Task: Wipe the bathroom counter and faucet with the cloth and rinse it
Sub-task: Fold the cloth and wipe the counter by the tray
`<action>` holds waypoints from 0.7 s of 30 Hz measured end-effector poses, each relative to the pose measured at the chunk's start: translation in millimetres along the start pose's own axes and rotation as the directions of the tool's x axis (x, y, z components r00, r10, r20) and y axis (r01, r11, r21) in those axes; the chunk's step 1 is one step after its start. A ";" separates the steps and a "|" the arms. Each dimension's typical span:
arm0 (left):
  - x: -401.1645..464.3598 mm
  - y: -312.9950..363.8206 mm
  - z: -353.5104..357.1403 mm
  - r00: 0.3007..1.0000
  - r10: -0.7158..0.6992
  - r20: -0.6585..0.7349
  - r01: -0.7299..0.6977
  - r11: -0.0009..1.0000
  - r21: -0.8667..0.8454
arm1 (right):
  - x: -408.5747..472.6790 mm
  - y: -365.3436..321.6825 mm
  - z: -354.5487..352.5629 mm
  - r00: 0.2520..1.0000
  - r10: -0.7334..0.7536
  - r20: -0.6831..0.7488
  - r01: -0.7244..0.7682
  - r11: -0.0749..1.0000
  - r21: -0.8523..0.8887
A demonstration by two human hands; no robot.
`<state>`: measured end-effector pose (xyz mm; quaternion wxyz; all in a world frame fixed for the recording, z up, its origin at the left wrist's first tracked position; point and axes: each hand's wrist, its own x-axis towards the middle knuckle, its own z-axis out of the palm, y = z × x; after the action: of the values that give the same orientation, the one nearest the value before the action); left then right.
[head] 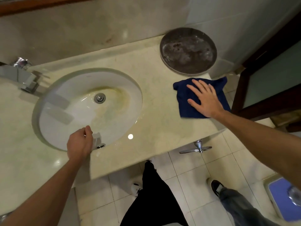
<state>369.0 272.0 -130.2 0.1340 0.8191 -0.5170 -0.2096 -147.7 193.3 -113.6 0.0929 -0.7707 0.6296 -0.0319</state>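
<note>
A dark blue cloth [185,101] lies on the beige marble counter [156,82] near its right end. My right hand [206,99] rests flat on the cloth with the fingers spread, pressing it down. The white oval sink [78,108] is set into the counter, with yellowish stains around the drain [99,98]. A square chrome faucet [24,75] stands at the sink's left side. My left hand [79,142] is curled around a small chrome fitting [100,145] on the sink's near rim, and covers most of it.
A round dark metal tray [188,51] sits at the counter's back right corner against the wall. A dark wooden door frame [260,101] stands just right of the counter. A chrome lever [197,148] hangs under the counter edge. On the tiled floor are a scale [283,198], my black trouser leg [151,193] and another person's jeans leg [231,199].
</note>
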 end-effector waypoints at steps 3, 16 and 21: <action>-2.3 3.9 -1.1 1.000 0.022 0.014 -0.022 1.000 0.018 | -19.9 10.1 1.7 0.999 0.032 -0.003 -0.032 0.999 -0.013; -2.3 3.7 -0.3 0.998 0.035 0.053 -0.033 0.999 -0.039 | -75.4 -54.7 20.1 0.999 0.053 -0.004 -0.053 0.994 -0.096; -2.1 4.6 -1.5 0.998 0.012 0.058 -0.009 0.998 -0.060 | -56.0 -126.8 31.7 0.999 -0.019 0.039 0.024 0.994 -0.107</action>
<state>365.3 271.9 -126.4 0.1446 0.8055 -0.5184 -0.2481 -31.6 275.3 -117.7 0.0631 -0.7817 0.6202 0.0158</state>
